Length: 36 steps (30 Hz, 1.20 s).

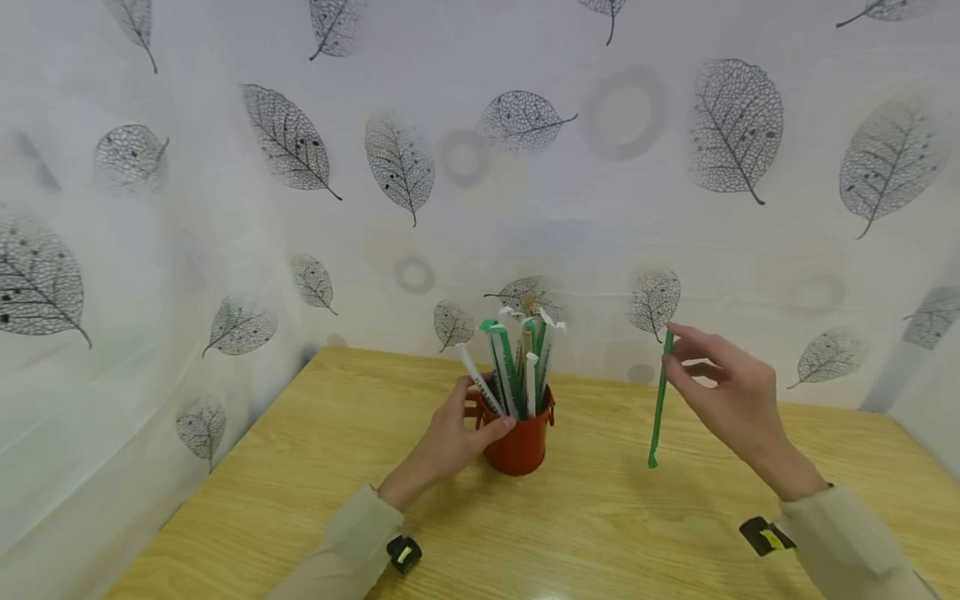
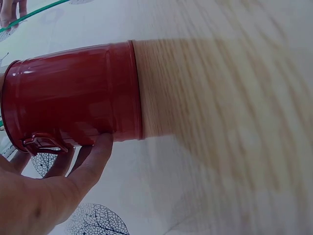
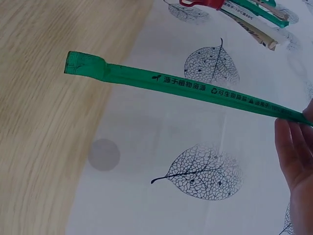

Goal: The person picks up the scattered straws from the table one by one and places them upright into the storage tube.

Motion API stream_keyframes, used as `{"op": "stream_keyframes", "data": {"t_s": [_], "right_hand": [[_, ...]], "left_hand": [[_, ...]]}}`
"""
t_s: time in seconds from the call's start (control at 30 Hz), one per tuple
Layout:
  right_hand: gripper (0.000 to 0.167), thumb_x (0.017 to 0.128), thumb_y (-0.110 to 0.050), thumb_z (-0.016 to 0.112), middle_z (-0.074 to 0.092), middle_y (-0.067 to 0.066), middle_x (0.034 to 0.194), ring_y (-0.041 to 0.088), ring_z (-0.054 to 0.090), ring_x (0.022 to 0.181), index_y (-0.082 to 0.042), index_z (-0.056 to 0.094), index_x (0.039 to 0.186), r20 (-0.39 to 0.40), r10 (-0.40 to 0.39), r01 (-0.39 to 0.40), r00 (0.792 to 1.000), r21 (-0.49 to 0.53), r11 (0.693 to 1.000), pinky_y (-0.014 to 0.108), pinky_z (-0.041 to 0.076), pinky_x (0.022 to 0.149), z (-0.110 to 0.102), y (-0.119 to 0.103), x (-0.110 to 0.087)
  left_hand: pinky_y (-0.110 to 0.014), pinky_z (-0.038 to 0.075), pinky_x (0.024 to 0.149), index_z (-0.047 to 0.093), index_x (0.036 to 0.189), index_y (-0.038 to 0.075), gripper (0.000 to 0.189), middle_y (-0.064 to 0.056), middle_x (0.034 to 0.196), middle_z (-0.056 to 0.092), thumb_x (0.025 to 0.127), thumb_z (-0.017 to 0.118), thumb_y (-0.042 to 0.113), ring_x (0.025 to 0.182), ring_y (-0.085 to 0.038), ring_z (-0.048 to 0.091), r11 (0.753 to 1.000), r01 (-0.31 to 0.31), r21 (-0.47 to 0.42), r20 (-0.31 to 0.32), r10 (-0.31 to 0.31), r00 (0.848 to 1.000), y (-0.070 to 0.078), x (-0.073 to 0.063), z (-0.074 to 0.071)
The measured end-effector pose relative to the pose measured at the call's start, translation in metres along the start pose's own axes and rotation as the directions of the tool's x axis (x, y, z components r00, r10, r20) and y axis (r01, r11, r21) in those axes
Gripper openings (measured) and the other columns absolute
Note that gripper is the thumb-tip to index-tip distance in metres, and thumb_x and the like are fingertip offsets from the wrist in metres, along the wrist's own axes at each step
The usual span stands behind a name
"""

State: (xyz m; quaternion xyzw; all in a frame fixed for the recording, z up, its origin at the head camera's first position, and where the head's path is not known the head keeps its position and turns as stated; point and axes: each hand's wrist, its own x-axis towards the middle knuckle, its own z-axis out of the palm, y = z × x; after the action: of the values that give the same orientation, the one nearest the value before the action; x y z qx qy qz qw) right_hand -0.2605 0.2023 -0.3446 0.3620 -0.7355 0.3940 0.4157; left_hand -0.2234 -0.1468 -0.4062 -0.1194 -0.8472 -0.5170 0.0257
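A small red metal bucket [image 1: 517,452] stands on the wooden table, filled with several upright paper-wrapped straws [image 1: 507,375] in green, white and brown. My left hand [image 1: 444,446] grips it from the left, thumb across the near side and fingers around the back. A side handle [image 2: 45,143] of the bucket shows by these fingers in the left wrist view. Off to the right, my right hand [image 1: 723,392] pinches a green wrapped straw [image 3: 146,84] by its upper end. The straw hangs nearly upright, with dark printing along its wrapper and a folded lower end.
The wood-grain table [image 1: 315,450] reaches back to a whitish sheet [image 1: 495,225] printed with dark leaf skeletons. This sheet rises behind the bucket and along the left side. A dark wrist device [image 1: 765,536] sits below the right sleeve.
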Motion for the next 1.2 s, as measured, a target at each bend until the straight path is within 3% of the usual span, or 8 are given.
{"op": "stream_keyframes", "data": {"t_s": [0.2, 0.4, 0.5, 0.7, 0.8, 0.9, 1.03, 1.2], "right_hand": [[0.036, 0.086, 0.006, 0.072, 0.074, -0.001, 0.095, -0.005, 0.068, 0.088, 0.005, 0.072, 0.122, -0.074, 0.057, -0.052, 0.996, 0.073, 0.996, 0.007, 0.054, 0.078, 0.012, -0.009, 0.018], [0.038, 0.084, 0.009, 0.073, 0.073, -0.013, 0.098, -0.001, 0.071, 0.087, 0.007, 0.071, 0.122, -0.161, 0.106, -0.074, 0.981, 0.192, 0.979, 0.012, 0.057, 0.081, 0.024, -0.029, 0.043], [0.037, 0.086, 0.007, 0.074, 0.074, -0.012, 0.098, 0.0, 0.072, 0.086, 0.008, 0.07, 0.123, -0.212, 0.105, -0.052, 0.972, 0.242, 0.969, 0.015, 0.058, 0.081, 0.03, -0.042, 0.055], [0.038, 0.082, 0.016, 0.072, 0.076, -0.005, 0.096, 0.004, 0.073, 0.083, 0.014, 0.068, 0.119, -0.317, 0.065, 0.044, 0.946, 0.327, 0.944, 0.019, 0.06, 0.078, 0.044, -0.059, 0.073], [0.034, 0.084, 0.009, 0.075, 0.076, 0.0, 0.095, 0.006, 0.073, 0.084, 0.016, 0.067, 0.116, -0.362, 0.034, 0.096, 0.932, 0.334, 0.938, 0.019, 0.06, 0.077, 0.053, -0.062, 0.075], [0.034, 0.085, 0.004, 0.077, 0.076, 0.011, 0.093, 0.005, 0.073, 0.086, 0.015, 0.068, 0.116, -0.342, -0.002, 0.114, 0.94, 0.308, 0.945, 0.019, 0.06, 0.078, 0.061, -0.064, 0.074], [0.04, 0.081, 0.018, 0.072, 0.072, 0.024, 0.092, 0.001, 0.072, 0.091, 0.011, 0.069, 0.12, -0.229, -0.023, 0.089, 0.973, 0.28, 0.956, 0.018, 0.06, 0.079, 0.07, -0.062, 0.068], [0.05, 0.077, 0.024, 0.07, 0.072, 0.024, 0.094, -0.003, 0.07, 0.093, 0.006, 0.069, 0.124, -0.103, 0.001, 0.028, 0.995, 0.282, 0.959, 0.015, 0.059, 0.075, 0.084, -0.058, 0.053]], "left_hand": [[-0.052, 0.055, 0.097, 0.037, 0.151, 0.023, 0.072, -0.013, 0.142, 0.056, 0.093, 0.072, 0.049, 0.122, -0.033, 0.061, 1.0, 0.005, -0.006, 0.001, -0.005, 1.0, -0.002, 0.001, -0.002], [-0.053, 0.054, 0.098, 0.037, 0.151, 0.025, 0.072, -0.012, 0.143, 0.056, 0.093, 0.073, 0.047, 0.122, -0.033, 0.061, 1.0, 0.009, -0.003, -0.007, -0.009, 1.0, -0.001, 0.0, -0.003], [-0.052, 0.054, 0.098, 0.037, 0.151, 0.024, 0.072, -0.012, 0.143, 0.056, 0.093, 0.072, 0.048, 0.122, -0.033, 0.061, 1.0, 0.006, 0.007, 0.002, -0.006, 1.0, 0.0, 0.0, -0.003], [-0.052, 0.054, 0.098, 0.036, 0.151, 0.023, 0.073, -0.011, 0.142, 0.056, 0.093, 0.072, 0.048, 0.122, -0.032, 0.061, 1.0, 0.002, 0.0, 0.014, -0.002, 1.0, 0.002, 0.001, -0.001], [-0.051, 0.054, 0.098, 0.036, 0.151, 0.024, 0.072, -0.01, 0.142, 0.057, 0.093, 0.072, 0.048, 0.121, -0.031, 0.061, 1.0, 0.001, -0.003, 0.017, -0.001, 1.0, 0.002, 0.001, -0.001], [-0.051, 0.054, 0.097, 0.037, 0.151, 0.024, 0.071, -0.01, 0.141, 0.057, 0.093, 0.072, 0.047, 0.121, -0.031, 0.061, 1.0, 0.001, -0.003, 0.018, -0.001, 1.0, 0.002, 0.001, -0.001], [-0.051, 0.055, 0.097, 0.037, 0.151, 0.024, 0.071, -0.011, 0.141, 0.057, 0.093, 0.072, 0.047, 0.121, -0.031, 0.061, 1.0, 0.0, -0.001, 0.018, 0.0, 1.0, 0.002, 0.001, -0.002], [-0.051, 0.055, 0.097, 0.037, 0.151, 0.024, 0.071, -0.011, 0.142, 0.057, 0.093, 0.072, 0.048, 0.121, -0.031, 0.061, 1.0, 0.003, -0.004, 0.019, -0.003, 1.0, 0.0, 0.002, -0.001]]}}
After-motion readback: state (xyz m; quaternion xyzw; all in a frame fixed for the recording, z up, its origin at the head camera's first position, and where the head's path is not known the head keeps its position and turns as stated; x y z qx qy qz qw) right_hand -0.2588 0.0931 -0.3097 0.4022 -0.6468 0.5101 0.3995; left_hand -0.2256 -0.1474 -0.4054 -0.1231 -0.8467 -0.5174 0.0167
